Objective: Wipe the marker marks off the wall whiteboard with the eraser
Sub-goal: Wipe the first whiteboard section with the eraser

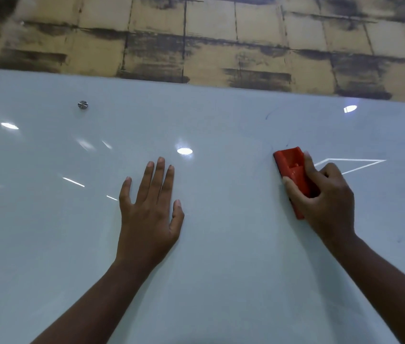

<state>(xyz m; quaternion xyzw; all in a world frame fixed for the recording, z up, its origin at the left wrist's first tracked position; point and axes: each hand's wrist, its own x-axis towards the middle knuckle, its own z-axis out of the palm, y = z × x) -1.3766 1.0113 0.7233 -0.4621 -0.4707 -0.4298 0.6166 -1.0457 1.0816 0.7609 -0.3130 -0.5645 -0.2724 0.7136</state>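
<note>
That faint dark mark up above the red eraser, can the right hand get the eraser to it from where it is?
Probably yes. The right hand grips the eraser against the whiteboard, and the mark lies just above on bare board.

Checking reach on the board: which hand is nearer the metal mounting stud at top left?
Left. The left hand lies flat on the whiteboard, below and right of the stud. The right hand, gripping the eraser, is far off to the right.
</note>
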